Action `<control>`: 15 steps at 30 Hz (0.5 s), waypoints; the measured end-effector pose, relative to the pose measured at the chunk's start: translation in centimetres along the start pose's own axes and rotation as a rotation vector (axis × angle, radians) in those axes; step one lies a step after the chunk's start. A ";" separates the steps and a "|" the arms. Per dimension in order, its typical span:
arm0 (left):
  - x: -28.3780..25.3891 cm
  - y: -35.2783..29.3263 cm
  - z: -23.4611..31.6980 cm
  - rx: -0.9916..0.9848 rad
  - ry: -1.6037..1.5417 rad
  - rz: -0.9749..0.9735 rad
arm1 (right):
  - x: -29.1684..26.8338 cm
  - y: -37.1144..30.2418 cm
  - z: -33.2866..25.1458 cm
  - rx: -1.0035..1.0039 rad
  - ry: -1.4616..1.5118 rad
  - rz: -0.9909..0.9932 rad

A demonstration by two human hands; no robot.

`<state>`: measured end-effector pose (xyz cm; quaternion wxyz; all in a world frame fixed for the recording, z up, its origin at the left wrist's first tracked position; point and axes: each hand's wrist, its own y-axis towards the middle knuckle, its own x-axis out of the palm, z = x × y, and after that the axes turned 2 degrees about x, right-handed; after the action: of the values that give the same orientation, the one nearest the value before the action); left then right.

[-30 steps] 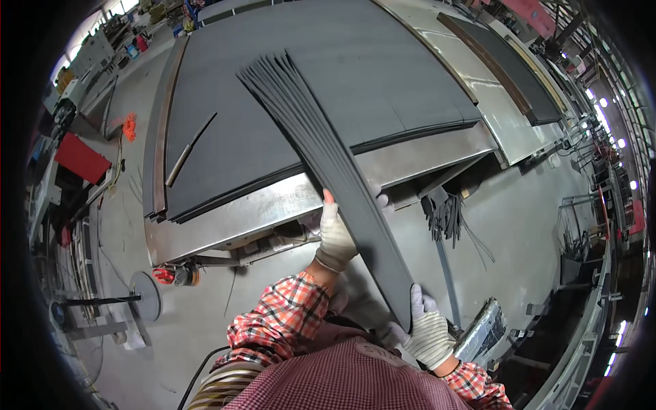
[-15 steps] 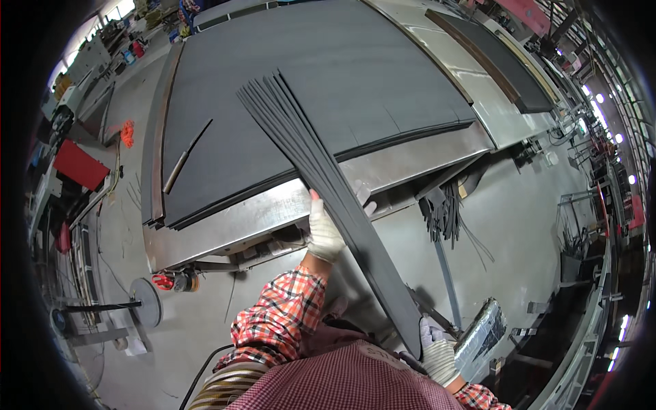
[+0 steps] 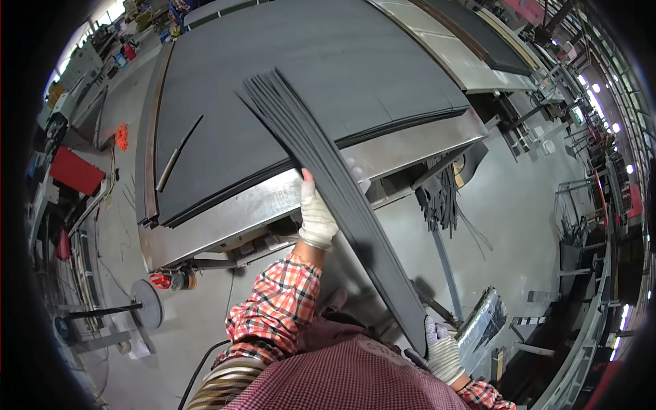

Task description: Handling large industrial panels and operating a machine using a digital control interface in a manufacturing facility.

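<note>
Now holds a fanned bundle of dark grey strips [image 3: 365, 236] aslant across the near edge of the table [image 3: 246, 210], splaying above the grey sheets [image 3: 225, 130]. Clasps it mid-length in the left hand [image 3: 318, 215], grips its lower end in the right hand [image 3: 443, 354]. See, by the table's left edge, a thin tool [image 3: 169, 168] on those sheets; below the near edge, toward the right corner, dangling loose strips [image 3: 442, 198].

Left hand [image 3: 317, 217] farther up grey strip bundle [image 3: 363, 236]; right hand [image 3: 444, 354] lower; hands wider apart.
</note>
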<state>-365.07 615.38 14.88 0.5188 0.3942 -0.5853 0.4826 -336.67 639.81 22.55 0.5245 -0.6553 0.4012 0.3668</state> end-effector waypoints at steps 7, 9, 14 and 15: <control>-0.4 1.2 0.8 -0.061 0.063 0.095 | 0.8 0.7 -0.4 0.050 -0.094 -0.014; 3.0 1.8 2.3 -0.114 0.036 -0.183 | -0.7 2.8 -1.9 0.034 0.026 0.061; -1.8 -0.2 0.0 -0.014 0.284 -0.055 | -2.1 11.0 -5.0 0.006 -0.110 0.326; -4.1 -2.1 -2.7 0.005 0.345 0.050 | -2.1 11.9 -5.3 0.013 -0.105 0.329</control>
<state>-361.82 617.35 11.11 0.5982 0.2923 -0.4961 0.5574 -348.05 633.38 20.69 0.4817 -0.5574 0.4773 0.4789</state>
